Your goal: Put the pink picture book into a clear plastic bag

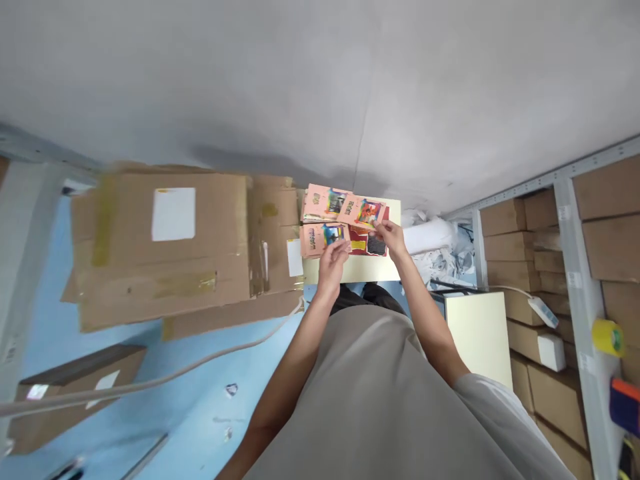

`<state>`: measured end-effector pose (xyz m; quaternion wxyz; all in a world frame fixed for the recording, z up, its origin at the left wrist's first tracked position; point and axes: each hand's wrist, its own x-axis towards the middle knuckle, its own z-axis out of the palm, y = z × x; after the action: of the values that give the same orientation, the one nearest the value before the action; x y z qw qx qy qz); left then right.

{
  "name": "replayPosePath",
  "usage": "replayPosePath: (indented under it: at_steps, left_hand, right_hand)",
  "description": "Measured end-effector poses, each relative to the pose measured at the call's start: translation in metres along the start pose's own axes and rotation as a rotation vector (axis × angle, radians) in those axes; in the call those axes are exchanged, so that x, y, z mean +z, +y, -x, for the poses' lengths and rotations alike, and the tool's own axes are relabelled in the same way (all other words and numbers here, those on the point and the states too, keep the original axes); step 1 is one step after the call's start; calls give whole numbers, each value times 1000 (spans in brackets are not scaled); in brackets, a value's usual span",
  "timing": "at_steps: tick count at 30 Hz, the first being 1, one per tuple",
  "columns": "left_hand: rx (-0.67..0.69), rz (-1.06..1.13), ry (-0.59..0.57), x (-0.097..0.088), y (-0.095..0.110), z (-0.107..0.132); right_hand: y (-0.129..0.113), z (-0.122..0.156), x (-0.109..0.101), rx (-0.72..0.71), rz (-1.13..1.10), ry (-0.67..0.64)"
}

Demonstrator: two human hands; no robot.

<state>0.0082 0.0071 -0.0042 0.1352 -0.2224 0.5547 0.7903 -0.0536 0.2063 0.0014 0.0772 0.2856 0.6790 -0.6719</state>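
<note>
Several pink printed cards with dark lettering and colourful pictures lie on a small cream table in front of me. My right hand (391,237) pinches the lower right corner of one pink card (354,209), which is held tilted above the others. My left hand (334,260) has its fingers closed at the lower right edge of another pink card (315,240), nearest to me. Behind it sits a stack of pink cards (320,199) with uneven edges. Under the raised card is a red printed sheet (360,248) with yellow and black patches, partly covered.
Large flattened cardboard boxes (225,233) adjoin the cream table (330,272) on the left. At right are a white roll (430,235), crumpled wrapping and shelves of brown boxes (545,387). A pale cable (215,357) crosses the left side. The grey wall rises behind the table.
</note>
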Motion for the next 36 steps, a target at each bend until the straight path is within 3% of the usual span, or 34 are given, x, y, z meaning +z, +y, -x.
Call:
replayPosePath:
  at_steps: [5, 9, 14, 18, 23, 26, 29, 36]
  left_hand:
    - [-167, 14, -303, 68, -29, 24]
    - [-255, 24, -541, 123, -52, 65]
    - [-396, -133, -769, 172, -92, 118]
    - [-444, -308, -958, 220, -140, 168]
    - [-420, -361, -1125, 285, -218, 259]
    - [-480, -411, -1169, 307, -259, 310]
    - [-525, -499, -1194, 317, -286, 344]
    - [-478, -646, -1216, 333, -305, 368]
  right_hand:
    - [35, 113, -69, -1, -154, 238]
    - [67, 203, -106, 34, -271, 410]
    - [109, 285, -165, 48, -332, 616]
    - [153, 335, -227, -32, -374, 868]
    - [206, 395, -305, -107, -427, 1038]
    - [233, 431, -346, -120, -470, 1152]
    - [256, 460, -375, -90, -500, 1223]
    - [285, 481, -409, -71, -542, 1240]
